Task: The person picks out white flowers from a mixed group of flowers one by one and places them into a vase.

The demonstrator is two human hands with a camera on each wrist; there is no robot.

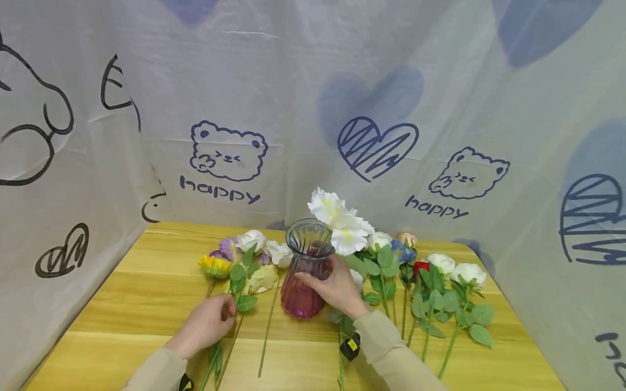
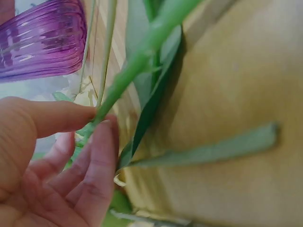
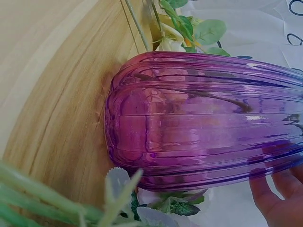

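Between the worktop's [image 1: 122, 304] left and right edges: one vase [image 1: 299, 296], right grip [image 1: 338, 285] holding it.
Left grip [image 1: 207, 320] pinches one green stem [image 2: 128, 73]; two white blooms [image 1: 468, 273] lie nearest the right edge.

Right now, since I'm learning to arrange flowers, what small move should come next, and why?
I'd probably raise the green stem toward the mouth of the vase: the left grip pinches that stem, the right grip holds the vase upright, and much of the mouth looks unfilled beside the white flower leaning at its rim.
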